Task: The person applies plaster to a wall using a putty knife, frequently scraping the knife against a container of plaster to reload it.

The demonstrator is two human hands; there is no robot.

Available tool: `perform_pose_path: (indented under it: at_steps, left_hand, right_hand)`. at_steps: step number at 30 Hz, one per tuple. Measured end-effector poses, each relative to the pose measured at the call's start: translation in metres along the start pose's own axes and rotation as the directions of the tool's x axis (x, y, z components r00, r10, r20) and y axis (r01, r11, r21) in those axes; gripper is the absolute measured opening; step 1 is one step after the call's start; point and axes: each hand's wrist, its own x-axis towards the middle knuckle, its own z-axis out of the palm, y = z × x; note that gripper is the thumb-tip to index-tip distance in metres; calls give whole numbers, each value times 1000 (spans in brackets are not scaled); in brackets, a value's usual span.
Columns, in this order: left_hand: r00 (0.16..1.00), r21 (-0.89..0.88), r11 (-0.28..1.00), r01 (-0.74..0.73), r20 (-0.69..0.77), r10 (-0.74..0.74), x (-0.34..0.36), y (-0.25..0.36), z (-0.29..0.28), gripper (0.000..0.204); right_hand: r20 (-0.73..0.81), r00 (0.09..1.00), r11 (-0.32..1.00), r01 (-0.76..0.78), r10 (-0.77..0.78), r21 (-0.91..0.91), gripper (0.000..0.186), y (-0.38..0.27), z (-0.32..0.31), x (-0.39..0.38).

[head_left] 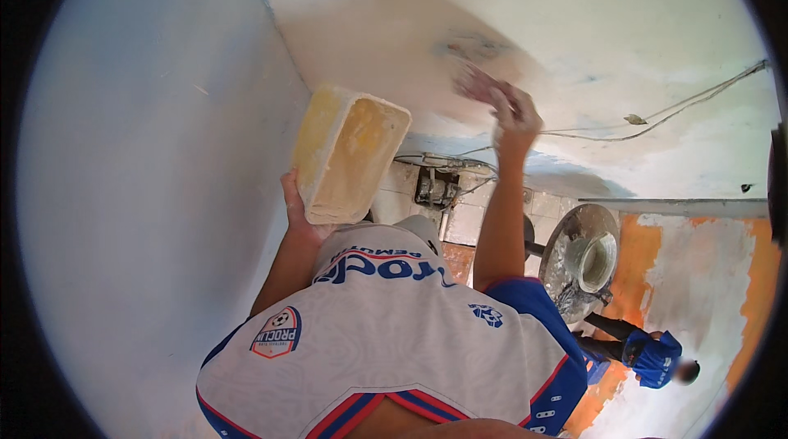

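Tub (310, 139) tilts in the left hand (302, 213), thumb along its side, other fingers hidden — this one-handed hold could slip. Right of the tub, the right hand (517, 117) pinches a blurred flat tool (476, 83) between bent fingers — overpressing might gouge the wall (624, 12).

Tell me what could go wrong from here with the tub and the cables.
The pale yellow rectangular tub might slip or tip, since only the left hand visibly supports it. The sagging cables along the pale wall might snag the right hand, which looks close to them while holding a reddish, motion-blurred tool.
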Motion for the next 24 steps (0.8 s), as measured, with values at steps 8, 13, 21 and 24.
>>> perform_pose_path:
  at_steps: [8, 13, 21, 24]
  left_hand:
    - [996, -72, 997, -5, 93, 12, 0, 8, 0, 63]
    - [978, -4, 1000, 2, 207, -2, 0, 14, -5, 65]
    - [999, -9, 1000, 27, 41, -26, 7, 10, -21, 67]
    - [976, 4, 999, 35, 215, -35, 0, 6, -35, 67]
  right_hand:
    - [-200, 980, 993, 7, 17, 117, 15, 23, -28, -8]
    - [-99, 990, 992, -96, 104, 83, 10, 31, 16, 19]
    - [-47, 995, 995, 87, -89, -52, 9, 32, 33, -18]
    - [-208, 977, 994, 70, -52, 79, 8, 27, 12, 26]
